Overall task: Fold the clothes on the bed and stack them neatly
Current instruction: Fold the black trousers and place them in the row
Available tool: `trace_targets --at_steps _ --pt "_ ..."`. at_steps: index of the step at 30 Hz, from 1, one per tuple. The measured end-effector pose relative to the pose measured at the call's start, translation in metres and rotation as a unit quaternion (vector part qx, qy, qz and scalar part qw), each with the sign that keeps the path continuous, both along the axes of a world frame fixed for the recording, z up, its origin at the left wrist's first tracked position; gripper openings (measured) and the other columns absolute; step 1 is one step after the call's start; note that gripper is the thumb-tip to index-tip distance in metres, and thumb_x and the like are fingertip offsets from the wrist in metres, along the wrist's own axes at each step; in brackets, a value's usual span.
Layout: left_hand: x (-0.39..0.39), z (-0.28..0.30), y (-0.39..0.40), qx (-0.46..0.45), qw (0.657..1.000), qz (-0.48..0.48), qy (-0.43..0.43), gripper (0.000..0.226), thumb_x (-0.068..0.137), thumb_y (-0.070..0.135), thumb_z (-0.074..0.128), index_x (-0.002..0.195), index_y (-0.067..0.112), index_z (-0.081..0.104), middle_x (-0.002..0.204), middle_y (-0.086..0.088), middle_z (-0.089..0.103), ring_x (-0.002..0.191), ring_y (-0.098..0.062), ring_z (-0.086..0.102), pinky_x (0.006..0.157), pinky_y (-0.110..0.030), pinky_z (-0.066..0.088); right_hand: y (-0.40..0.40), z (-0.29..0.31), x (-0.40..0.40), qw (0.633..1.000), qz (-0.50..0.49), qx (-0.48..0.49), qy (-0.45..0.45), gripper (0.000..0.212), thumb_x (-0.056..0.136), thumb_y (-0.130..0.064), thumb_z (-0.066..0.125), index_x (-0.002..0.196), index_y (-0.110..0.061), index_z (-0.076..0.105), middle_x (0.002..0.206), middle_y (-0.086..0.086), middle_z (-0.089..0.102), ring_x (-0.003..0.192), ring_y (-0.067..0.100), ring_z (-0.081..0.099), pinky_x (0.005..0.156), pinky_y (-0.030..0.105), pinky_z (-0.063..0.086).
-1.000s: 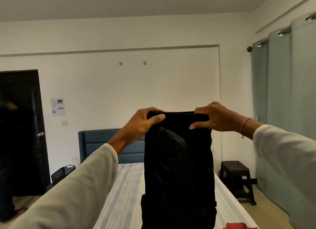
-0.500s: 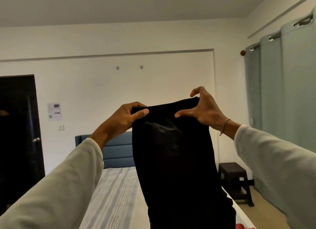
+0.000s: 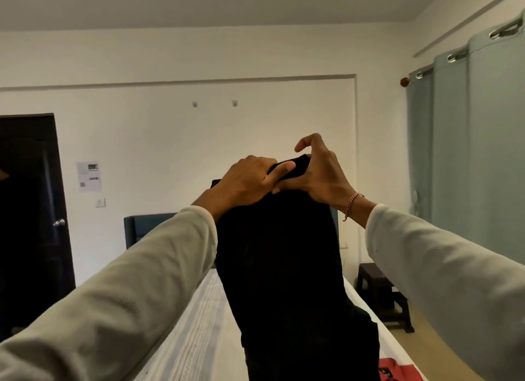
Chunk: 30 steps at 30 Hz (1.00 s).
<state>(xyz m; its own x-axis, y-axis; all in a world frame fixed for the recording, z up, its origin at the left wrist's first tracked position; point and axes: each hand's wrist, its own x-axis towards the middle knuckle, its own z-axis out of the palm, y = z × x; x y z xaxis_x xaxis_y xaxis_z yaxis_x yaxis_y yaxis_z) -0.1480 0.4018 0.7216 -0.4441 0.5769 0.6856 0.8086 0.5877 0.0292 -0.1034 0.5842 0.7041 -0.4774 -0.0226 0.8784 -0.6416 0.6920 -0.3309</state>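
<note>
Head camera looks down my two arms to the middle of the frame, where I hold a black garment (image 3: 281, 267) up in the air above the bed (image 3: 196, 338). My left hand (image 3: 247, 181) grips its top edge, fingers curled over the cloth and thumb laid along the front. My right hand (image 3: 315, 173) touches the left one at the same edge, thumb and lower fingers pinching the cloth while the forefinger arches up free above it. The garment hangs straight down from both hands to the bottom edge of the frame, hiding the middle of the striped bed cover. At the lower right corner a bit of red clothing (image 3: 395, 370) lies on the bed. Right of the bed stands a dark stool (image 3: 380, 292) near the grey-green curtains (image 3: 468, 181). A dark door (image 3: 31, 204) fills the left edge.
</note>
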Motion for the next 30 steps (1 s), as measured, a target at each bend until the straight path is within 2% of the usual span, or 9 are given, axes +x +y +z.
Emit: trace_targets --at_steps 4,7,10,14,17,21,24,27,30 --pt "-0.014 -0.005 0.01 -0.018 0.998 -0.054 0.01 0.055 0.099 0.061 0.037 0.064 0.022 0.054 0.06 0.004 0.057 0.055 -0.013 0.053 0.059 -0.026 0.043 0.01 -0.013 0.005 0.997 0.016 0.002 -0.077 0.091 0.055 -0.058 0.089 0.122 -0.019 0.041 0.091 -0.002 0.066 0.079 0.011 0.065 0.072 0.021 0.055" --pt "-0.02 0.001 0.012 -0.017 0.997 -0.013 0.069 0.06 0.099 0.064 0.036 0.063 0.018 0.051 0.059 0.002 0.054 0.055 -0.017 0.052 0.057 -0.033 0.041 0.025 -0.034 0.012 0.983 0.043 -0.061 -0.168 0.08 0.072 -0.064 0.073 0.128 -0.019 0.038 0.113 0.006 0.065 0.094 0.019 0.07 0.08 0.034 0.062" --pt "-0.023 0.014 0.008 -0.002 0.992 0.048 0.119 0.061 0.097 0.069 0.034 0.061 0.021 0.042 0.059 0.002 0.051 0.057 -0.021 0.051 0.059 -0.036 0.038 0.043 -0.079 0.021 0.963 -0.008 -0.115 -0.242 0.068 0.085 -0.073 0.047 0.116 -0.013 0.05 0.101 0.013 0.07 0.083 0.019 0.07 0.075 0.042 0.063" --pt "-0.025 0.039 0.001 -0.009 0.985 0.1 0.142 0.061 0.099 0.068 0.032 0.065 0.019 0.044 0.065 -0.001 0.053 0.065 -0.029 0.055 0.065 -0.04 0.043 0.065 -0.146 0.032 0.857 -0.069 -0.146 -0.489 0.087 0.089 -0.081 0.021 0.106 -0.007 0.064 0.095 0.011 0.073 0.083 0.022 0.072 0.077 0.036 0.062" --pt "-0.025 0.054 -0.001 -0.008 0.981 0.121 0.152 0.064 0.098 0.07 0.03 0.069 0.016 0.048 0.066 -0.002 0.053 0.066 -0.031 0.054 0.068 -0.042 0.045 0.07 -0.186 0.03 0.779 0.059 -0.162 -0.602 0.086 0.089 -0.083 0.021 0.117 -0.016 0.068 0.107 0.01 0.074 0.097 0.026 0.073 0.086 0.038 0.06" --pt "-0.023 0.061 -0.003 0.001 0.976 0.144 0.164 0.065 0.099 0.068 0.031 0.072 0.012 0.05 0.067 -0.004 0.052 0.067 -0.034 0.052 0.067 -0.04 0.039 0.059 -0.197 0.004 0.754 0.219 -0.337 -0.519 0.06 0.094 -0.069 0.042 0.111 -0.017 0.066 0.099 0.004 0.074 0.098 0.024 0.068 0.088 0.038 0.055" --pt "-0.018 0.066 -0.014 0.01 0.972 0.164 0.168 0.062 0.099 0.068 0.031 0.07 0.016 0.048 0.067 -0.004 0.051 0.068 -0.034 0.052 0.068 -0.041 0.04 0.048 -0.188 -0.007 0.774 0.223 -0.37 -0.462 0.056 0.091 -0.058 0.057 0.124 -0.013 0.061 0.119 0.012 0.069 0.112 0.031 0.065 0.085 0.037 0.056" --pt "-0.014 0.072 -0.029 0.017 0.968 0.182 0.174 0.063 0.099 0.069 0.03 0.068 0.017 0.047 0.067 -0.005 0.053 0.069 -0.036 0.054 0.07 -0.043 0.043 0.04 -0.185 -0.006 0.802 0.232 -0.398 -0.379 0.044 0.087 -0.036 0.066 0.119 -0.005 0.067 0.113 0.017 0.069 0.106 0.032 0.064 0.082 0.036 0.056" --pt "-0.01 0.078 -0.048 0.027 0.965 0.199 0.171 0.063 0.099 0.068 0.031 0.069 0.016 0.048 0.067 -0.005 0.053 0.07 -0.036 0.055 0.072 -0.044 0.045 0.039 -0.18 -0.003 0.792 0.238 -0.474 -0.303 0.026 0.095 -0.023 0.064 0.113 -0.005 0.069 0.106 0.017 0.071 0.107 0.035 0.065 0.085 0.04 0.058"
